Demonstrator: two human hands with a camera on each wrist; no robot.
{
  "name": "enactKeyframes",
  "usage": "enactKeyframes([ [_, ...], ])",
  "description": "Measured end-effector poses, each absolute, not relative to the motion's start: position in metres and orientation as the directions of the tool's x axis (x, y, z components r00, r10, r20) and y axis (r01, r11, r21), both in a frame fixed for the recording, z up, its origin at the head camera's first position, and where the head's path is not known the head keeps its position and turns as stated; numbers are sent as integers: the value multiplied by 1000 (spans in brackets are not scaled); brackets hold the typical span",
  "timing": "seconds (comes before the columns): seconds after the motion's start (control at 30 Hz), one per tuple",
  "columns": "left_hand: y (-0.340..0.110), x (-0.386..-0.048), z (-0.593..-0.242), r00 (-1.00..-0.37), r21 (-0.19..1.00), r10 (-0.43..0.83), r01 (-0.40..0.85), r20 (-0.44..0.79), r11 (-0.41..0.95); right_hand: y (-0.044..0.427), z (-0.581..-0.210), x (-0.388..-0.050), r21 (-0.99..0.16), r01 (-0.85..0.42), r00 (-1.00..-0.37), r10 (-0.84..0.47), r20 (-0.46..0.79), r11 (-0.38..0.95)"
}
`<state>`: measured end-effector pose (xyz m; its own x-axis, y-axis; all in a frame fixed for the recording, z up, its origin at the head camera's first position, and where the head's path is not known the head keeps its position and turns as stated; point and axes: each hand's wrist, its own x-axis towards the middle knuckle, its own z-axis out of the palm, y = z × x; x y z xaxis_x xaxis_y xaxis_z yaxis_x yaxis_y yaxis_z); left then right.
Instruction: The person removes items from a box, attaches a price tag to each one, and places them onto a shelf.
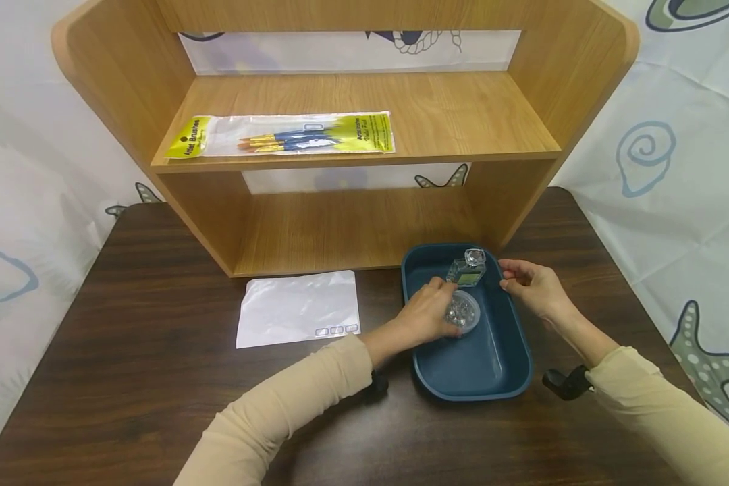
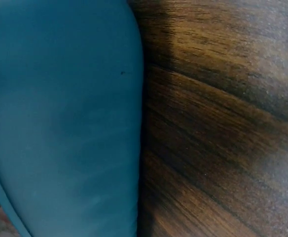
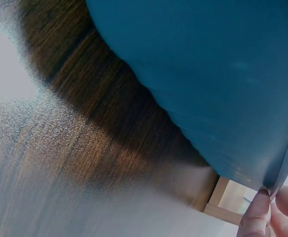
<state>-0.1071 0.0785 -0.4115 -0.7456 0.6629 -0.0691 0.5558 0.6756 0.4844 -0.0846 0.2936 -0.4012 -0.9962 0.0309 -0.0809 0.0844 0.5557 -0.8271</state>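
Pinching blue tray (image 1: pixel 468 368) by rim with right hand (image 1: pixel 536 289); gripping clear tub (image 1: pixel 465 312) with left hand (image 1: pixel 424 316).
Likely weighing little, flexing slightly; best holding by sides, nearest left hand.

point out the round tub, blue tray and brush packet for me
Round tub (image 1: pixel 464 311): head view, on its top.
Blue tray (image 1: pixel 472 364): head view, on its bare floor.
Brush packet (image 1: pixel 287 137): head view, on its clear middle.

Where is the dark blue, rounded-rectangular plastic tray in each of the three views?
Head: the tray lies right of centre.
Left wrist: the tray's outer wall fills roughly the left half.
Right wrist: the tray fills the upper right; the right hand pinches its rim at bottom right.
Shared landmark: the dark brown wood-grain table.
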Motion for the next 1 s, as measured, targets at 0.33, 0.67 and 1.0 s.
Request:
enactKeyframes([
  [0.33, 77, -108, -414, -750, 491, 658, 551, -63, 675, 291, -402, -86, -830, 71, -997, 24, -69, 554],
  [0.67, 71, -107, -411, -776, 583, 631, 515, 5, 628, 290, -404, -88, -823, 82, -996, 21, -85, 562],
  [1.0, 45, -107, -381, -772, 686, 618, 530, 148, 498, 294, -403, -86, -816, 70, -997, 29, -66, 573],
])
